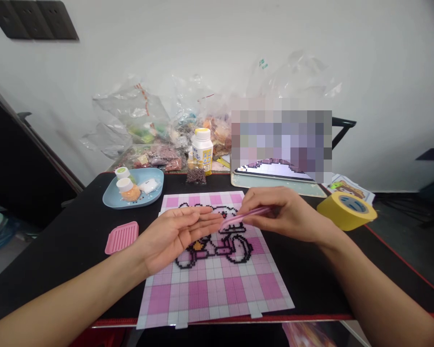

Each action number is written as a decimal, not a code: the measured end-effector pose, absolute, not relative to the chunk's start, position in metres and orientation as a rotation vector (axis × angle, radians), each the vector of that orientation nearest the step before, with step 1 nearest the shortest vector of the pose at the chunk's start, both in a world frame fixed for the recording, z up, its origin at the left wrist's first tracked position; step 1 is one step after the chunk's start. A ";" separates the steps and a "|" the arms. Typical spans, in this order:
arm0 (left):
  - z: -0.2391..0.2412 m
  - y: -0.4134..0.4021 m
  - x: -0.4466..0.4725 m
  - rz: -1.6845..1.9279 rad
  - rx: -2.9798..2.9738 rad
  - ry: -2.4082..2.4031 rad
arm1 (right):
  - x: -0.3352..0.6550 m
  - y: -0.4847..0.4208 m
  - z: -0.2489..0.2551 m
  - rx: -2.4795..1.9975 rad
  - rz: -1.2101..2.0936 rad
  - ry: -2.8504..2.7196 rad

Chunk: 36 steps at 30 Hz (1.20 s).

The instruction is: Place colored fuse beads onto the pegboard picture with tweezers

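Palm up and fingers stretched out, my left hand (177,233) is held above a pink-and-white checked pegboard (219,294). My right hand (289,212) pinches pink tweezers (233,220), whose tips point left and meet the fingertips of my left hand. Whether a bead is at the tips is too small to tell. On the pegboard, black beads outline a figure with round wheels (240,250), and a small patch of orange beads (198,246) shows beside my left fingers. My hands hide part of the outline.
A ridged pink tray (122,237) lies left of the pegboard. Behind it is a blue plate (110,195) with bead jars. A white bottle (202,152), a bead packet (196,175), plastic bags (148,111), a tablet (275,169) and yellow tape (334,212) stand around.
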<state>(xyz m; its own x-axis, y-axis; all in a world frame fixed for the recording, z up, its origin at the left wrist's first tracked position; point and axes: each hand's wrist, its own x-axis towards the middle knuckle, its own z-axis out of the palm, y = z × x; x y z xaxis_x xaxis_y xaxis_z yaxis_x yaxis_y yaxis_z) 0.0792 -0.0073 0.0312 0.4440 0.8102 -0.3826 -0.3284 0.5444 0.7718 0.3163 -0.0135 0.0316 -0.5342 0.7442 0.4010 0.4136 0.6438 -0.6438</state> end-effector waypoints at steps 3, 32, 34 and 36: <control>0.032 -0.008 0.078 0.741 0.681 0.815 | 0.312 -0.012 0.027 -0.928 0.527 -2.082; 0.030 -0.008 0.074 0.678 0.720 0.771 | 0.299 -0.007 0.012 -0.853 0.470 -2.120; 0.029 -0.008 0.074 0.674 0.725 0.765 | 0.299 -0.006 0.012 -0.851 0.468 -2.128; 0.029 -0.008 0.075 0.671 0.729 0.760 | 0.299 -0.006 0.012 -0.845 0.466 -2.129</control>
<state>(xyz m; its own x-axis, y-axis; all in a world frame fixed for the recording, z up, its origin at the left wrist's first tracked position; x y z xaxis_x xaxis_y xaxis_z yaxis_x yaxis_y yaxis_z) 0.0745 -0.0077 0.0289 0.5494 0.7528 -0.3625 -0.2671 0.5693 0.7775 0.2987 -0.0061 0.0123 -0.4728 0.7013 0.5335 0.4142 0.7113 -0.5679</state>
